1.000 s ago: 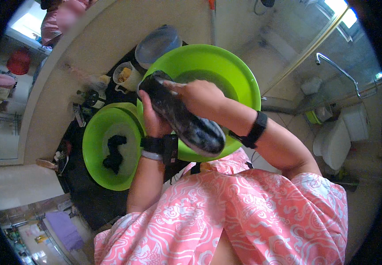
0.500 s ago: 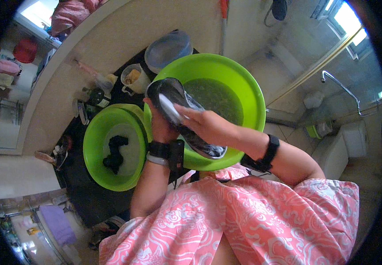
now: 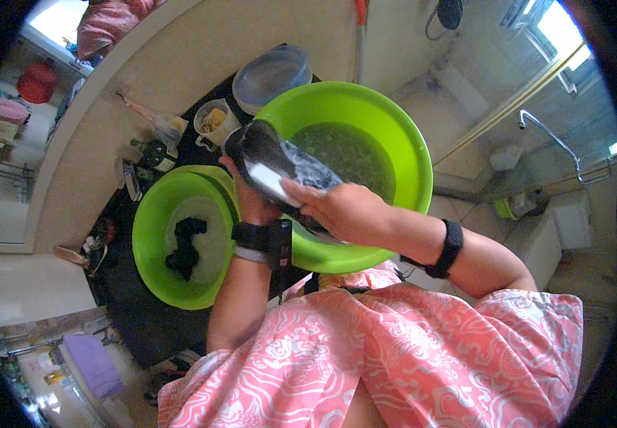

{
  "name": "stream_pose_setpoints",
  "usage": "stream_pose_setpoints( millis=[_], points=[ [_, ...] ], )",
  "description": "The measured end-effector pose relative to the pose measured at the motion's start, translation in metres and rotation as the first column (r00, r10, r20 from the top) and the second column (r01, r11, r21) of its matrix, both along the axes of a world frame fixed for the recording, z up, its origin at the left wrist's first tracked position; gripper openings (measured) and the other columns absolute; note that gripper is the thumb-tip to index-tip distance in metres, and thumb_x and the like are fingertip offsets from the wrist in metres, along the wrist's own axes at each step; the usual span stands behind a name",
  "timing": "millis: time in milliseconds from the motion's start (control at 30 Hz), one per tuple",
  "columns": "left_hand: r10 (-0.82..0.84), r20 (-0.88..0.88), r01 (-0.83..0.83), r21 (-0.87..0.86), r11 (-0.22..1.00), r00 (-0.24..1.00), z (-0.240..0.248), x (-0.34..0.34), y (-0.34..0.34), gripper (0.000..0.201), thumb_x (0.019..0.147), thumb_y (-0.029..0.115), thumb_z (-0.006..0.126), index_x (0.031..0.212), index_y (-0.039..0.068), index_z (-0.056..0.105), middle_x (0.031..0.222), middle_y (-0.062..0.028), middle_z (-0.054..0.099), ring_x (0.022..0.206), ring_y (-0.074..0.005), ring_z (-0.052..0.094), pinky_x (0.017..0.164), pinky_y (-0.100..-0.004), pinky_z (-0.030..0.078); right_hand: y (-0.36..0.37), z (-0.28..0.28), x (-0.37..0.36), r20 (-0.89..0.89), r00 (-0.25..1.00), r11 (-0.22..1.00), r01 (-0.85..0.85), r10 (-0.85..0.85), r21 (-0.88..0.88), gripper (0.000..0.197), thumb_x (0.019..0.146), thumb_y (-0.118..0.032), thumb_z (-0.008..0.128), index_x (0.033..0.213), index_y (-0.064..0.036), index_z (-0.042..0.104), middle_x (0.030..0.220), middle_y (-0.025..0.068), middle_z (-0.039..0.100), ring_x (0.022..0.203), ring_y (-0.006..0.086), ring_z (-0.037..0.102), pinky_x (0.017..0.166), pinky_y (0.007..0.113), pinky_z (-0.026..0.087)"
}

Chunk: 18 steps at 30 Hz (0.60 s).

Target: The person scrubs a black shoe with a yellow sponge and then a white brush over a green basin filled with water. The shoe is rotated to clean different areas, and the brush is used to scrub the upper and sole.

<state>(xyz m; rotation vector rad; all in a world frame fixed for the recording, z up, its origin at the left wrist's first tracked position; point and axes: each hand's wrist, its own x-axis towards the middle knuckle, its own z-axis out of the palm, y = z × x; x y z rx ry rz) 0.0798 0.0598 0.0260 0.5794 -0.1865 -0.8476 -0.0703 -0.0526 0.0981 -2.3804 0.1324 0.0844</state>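
Note:
A dark shoe (image 3: 264, 146) with soapy foam on its side is held tilted over the near left rim of a large green basin (image 3: 409, 160). My left hand (image 3: 251, 196) is closed round the shoe's left side from beneath. My right hand (image 3: 347, 212) grips a white oblong scrubber (image 3: 269, 182) and presses it against the shoe; whether it is a brush or a bar cannot be made out. My right hand hides the shoe's lower end. Cloudy water (image 3: 355, 153) stands in the basin below.
Left of my hands, a smaller green basin (image 3: 148, 235) holds water and a black cloth item (image 3: 188, 246). Behind stand a white mug (image 3: 208, 132), a clear plastic tub (image 3: 269, 75) and a dark green bottle (image 3: 155, 153). A dark counter (image 3: 134, 321) lies under the basins.
My right hand and the white scrubber have shifted slightly toward me along the shoe. The shoe has turned a little in my left hand, and its lower end is now covered.

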Motion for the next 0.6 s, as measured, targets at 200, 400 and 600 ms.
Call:
stream_pose_setpoints(
  millis=[200,400,600],
  points=[
    [0.104,-0.129,-0.091,0.103,0.990,0.986,-0.015,-0.017,-0.003,0.070,0.091,0.069,0.037,0.129,0.012,0.051,0.121,-0.0100,0.059,0.103,-0.0237,0.060,0.093,-0.0415,0.047,0.013,0.020,0.028,0.091,0.989,0.922,0.075,-0.118,0.379,0.040,0.097,-0.027,0.049,0.136,-0.0178,0.047,0.088,0.0269,0.062,0.078,0.0429,0.062,0.068,0.047,0.049],
    [0.093,0.129,-0.123,0.244,0.962,0.987,-0.019,0.008,0.009,0.072,0.091,0.069,0.038,0.133,0.012,0.050,0.127,-0.0066,0.057,0.110,-0.0216,0.055,0.099,-0.0397,0.043,0.015,0.036,0.019,-0.244,0.967,0.961,0.139,-0.079,0.241,0.054,0.100,-0.050,0.034,0.114,-0.0070,0.063,0.095,0.0240,0.066,0.094,0.0379,0.063,0.086,0.043,0.047],
    [-0.005,0.265,-0.018,0.084,0.996,0.964,-0.035,-0.008,0.003,0.045,0.097,0.048,0.045,0.121,0.011,0.053,0.112,-0.0068,0.061,0.099,-0.0218,0.059,0.089,-0.0392,0.047,0.012,0.027,0.019,-0.231,0.962,0.979,0.173,-0.145,0.106,0.052,0.100,-0.051,0.033,0.128,-0.0133,0.055,0.096,0.0248,0.066,0.092,0.0401,0.065,0.084,0.046,0.050]
  ],
)
